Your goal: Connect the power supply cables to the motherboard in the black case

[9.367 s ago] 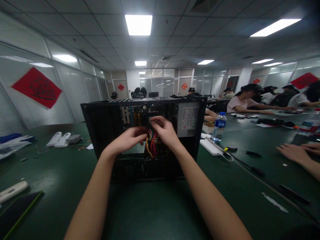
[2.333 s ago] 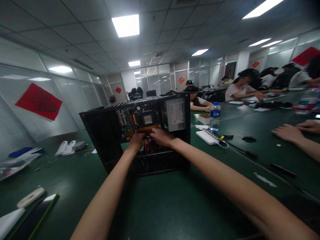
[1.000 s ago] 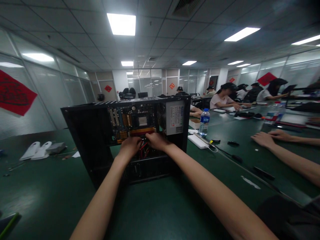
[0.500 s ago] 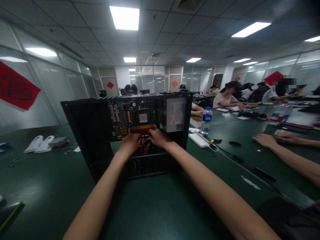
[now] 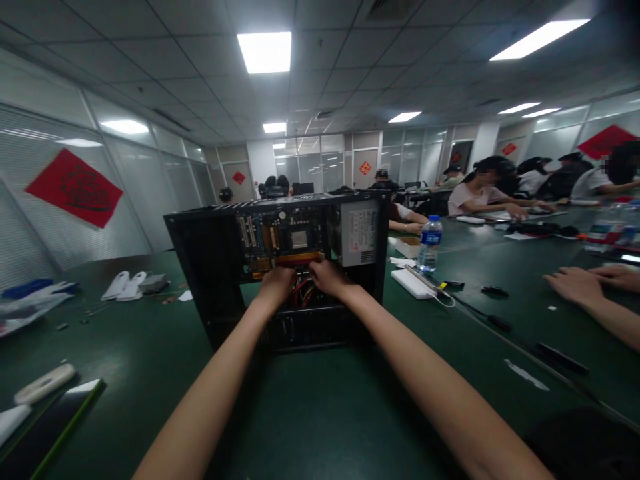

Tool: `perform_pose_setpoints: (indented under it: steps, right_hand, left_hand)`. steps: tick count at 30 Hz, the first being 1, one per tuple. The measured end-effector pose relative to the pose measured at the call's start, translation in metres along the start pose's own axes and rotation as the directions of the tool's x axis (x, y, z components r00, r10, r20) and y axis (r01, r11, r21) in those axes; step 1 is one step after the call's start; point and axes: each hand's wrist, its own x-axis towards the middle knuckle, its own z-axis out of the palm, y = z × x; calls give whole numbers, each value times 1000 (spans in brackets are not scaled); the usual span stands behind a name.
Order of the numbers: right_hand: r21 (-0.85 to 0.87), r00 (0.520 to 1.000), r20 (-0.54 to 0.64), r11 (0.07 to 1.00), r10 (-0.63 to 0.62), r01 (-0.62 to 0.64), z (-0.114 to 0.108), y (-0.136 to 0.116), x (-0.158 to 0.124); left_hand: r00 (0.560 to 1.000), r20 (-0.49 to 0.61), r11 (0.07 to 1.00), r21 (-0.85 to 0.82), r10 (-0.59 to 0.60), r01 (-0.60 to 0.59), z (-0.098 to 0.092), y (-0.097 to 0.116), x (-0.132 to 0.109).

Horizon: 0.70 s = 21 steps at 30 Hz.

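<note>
An open black computer case [image 5: 210, 267] stands upright on the green table [image 5: 320, 413], its motherboard [image 5: 280, 237] and grey power supply [image 5: 361, 230] exposed. Both my hands reach inside it, just below the motherboard's orange slots. My left hand [image 5: 275, 283] has its fingers curled in, next to a bundle of red and yellow cables [image 5: 303, 291]. My right hand [image 5: 327, 277] is curled too, its fingers pressed at the cables beside the left hand. What either hand grips is hidden by the fingers.
A water bottle [image 5: 429, 243], a white flat box [image 5: 413, 283] and black tools [image 5: 493, 291] lie right of the case. Another person's hands [image 5: 583, 283] rest on the table at far right. White objects [image 5: 123, 285] lie at left; a dark panel [image 5: 50, 433] sits near left.
My hands have stayed in the same spot inside the case below the motherboard. The camera has swung left, so the case sits further right in view.
</note>
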Motion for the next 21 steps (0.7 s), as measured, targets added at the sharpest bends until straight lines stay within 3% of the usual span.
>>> perform_pose_setpoints:
  steps: [16, 21]
  right_hand:
    - [2, 999, -30, 1000, 18, -18, 4, 1, 4]
    - [160, 1000, -25, 987, -6, 10, 0, 5, -2]
  left_hand:
    - [1000, -7, 993, -115, -27, 26, 2, -1, 1]
    - [997, -53, 978, -204, -56, 44, 1, -5, -3]
